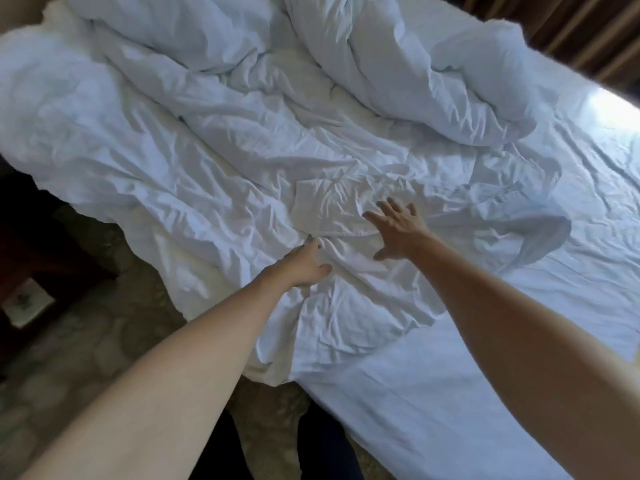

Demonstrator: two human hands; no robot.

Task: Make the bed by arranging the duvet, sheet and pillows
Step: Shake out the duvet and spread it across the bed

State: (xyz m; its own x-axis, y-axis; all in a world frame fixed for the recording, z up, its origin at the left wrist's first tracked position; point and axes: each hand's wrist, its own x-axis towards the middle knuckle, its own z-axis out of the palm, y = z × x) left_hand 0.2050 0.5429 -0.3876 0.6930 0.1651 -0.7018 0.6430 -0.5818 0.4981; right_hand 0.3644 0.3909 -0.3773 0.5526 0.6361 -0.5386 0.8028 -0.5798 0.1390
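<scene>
A crumpled white duvet [207, 109] lies heaped across the far and left part of the bed, its near edge hanging over the bed's left side. The white sheet [467, 358] covers the mattress at the right and near side, fairly flat. My left hand [304, 265] rests on a rumpled fold of the duvet with its fingertips pinching the fabric. My right hand [398, 226] hovers just to the right, fingers spread, palm down over a folded-back corner of the cover. No pillow is in view.
Patterned carpet [86, 341] runs along the bed's left side. Dark furniture [31, 244] stands at the left edge. Dark striped curtains [571, 26] hang beyond the bed's far right corner.
</scene>
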